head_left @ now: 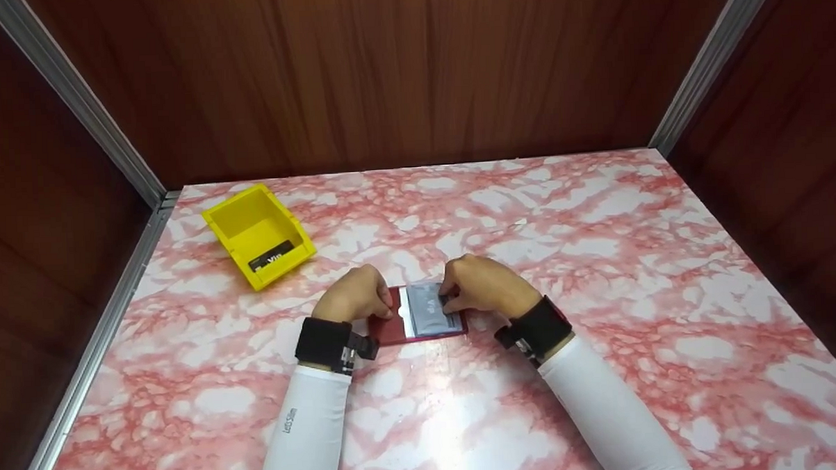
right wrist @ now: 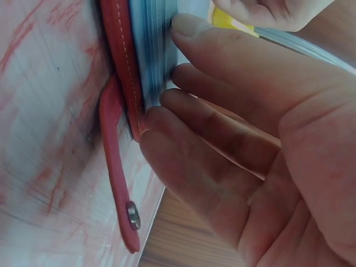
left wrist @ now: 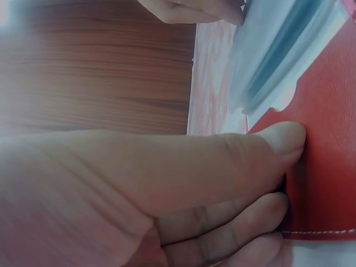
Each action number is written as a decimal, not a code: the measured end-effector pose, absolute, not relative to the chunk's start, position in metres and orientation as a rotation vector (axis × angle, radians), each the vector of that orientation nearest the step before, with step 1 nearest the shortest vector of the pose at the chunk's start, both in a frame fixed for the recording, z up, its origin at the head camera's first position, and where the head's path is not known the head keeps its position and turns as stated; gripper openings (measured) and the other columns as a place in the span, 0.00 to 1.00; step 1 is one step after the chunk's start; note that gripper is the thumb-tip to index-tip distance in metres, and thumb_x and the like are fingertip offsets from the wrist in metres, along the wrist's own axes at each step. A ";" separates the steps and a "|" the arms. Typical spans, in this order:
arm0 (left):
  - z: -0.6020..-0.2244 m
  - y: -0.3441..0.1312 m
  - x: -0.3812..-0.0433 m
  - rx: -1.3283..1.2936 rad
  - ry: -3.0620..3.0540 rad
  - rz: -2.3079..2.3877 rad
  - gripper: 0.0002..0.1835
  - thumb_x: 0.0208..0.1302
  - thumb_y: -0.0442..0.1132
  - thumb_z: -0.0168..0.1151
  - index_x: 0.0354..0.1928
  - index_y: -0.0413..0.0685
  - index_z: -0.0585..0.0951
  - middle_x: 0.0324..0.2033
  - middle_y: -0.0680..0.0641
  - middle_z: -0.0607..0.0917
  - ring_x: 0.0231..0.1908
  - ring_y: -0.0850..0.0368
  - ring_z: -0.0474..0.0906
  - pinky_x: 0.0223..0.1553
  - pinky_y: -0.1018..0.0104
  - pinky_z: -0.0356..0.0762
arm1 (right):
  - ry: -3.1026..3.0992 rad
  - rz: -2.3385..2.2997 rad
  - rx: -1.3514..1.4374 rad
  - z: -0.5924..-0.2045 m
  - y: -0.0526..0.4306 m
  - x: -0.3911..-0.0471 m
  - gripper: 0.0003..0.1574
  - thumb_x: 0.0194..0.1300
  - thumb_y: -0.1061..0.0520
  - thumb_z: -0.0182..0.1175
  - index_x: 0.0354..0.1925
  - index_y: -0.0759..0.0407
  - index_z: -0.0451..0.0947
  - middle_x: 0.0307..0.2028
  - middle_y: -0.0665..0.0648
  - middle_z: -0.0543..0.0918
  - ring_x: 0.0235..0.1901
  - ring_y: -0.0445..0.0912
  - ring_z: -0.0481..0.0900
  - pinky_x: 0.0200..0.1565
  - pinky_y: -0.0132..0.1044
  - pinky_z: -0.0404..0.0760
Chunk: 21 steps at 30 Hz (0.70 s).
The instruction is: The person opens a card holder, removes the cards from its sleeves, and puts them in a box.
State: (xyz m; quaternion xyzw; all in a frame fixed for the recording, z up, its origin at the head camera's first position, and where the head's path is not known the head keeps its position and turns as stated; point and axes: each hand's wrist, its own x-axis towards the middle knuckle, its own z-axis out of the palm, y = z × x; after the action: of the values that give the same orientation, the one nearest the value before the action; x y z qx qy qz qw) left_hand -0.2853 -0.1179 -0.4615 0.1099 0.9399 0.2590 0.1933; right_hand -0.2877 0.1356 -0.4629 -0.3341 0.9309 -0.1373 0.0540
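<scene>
White cloth sleeves (head_left: 308, 430) sit lowest; mid-frame, my left hand (head_left: 351, 294) pinches the open red leather wallet (head_left: 388, 331), my right hand (head_left: 491, 286) its plastic-covered grey Vip card (head_left: 430, 307), likely tucking it in, so next needs gentle pushing.

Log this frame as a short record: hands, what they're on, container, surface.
left hand: grips the edge of the red cover
right hand: at the outer edge of the clear sleeves
holder state: open, "Vip" lettering visible at the sleeves
strap: red, metal snap near its end
container: yellow bin, black "Vip" card inside
surface: red-and-white marbled table
</scene>
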 end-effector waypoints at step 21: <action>-0.464 -0.128 -0.288 0.350 2.616 0.803 0.03 0.61 0.33 0.78 0.37 0.44 0.92 0.35 0.48 0.91 0.36 0.58 0.78 0.40 0.68 0.73 | 3.017 -0.280 -1.322 -0.470 0.123 -0.287 0.12 0.62 0.46 0.79 0.39 0.52 0.96 0.36 0.54 0.89 0.39 0.52 0.86 0.43 0.50 0.85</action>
State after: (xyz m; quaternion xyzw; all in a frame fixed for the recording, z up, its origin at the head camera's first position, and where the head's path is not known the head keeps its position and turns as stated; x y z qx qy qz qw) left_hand -0.2880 -0.1284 -0.4642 0.1247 0.9309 0.2858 0.1902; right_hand -0.2868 0.1232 -0.4702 -0.3986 0.9095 -0.0843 -0.0822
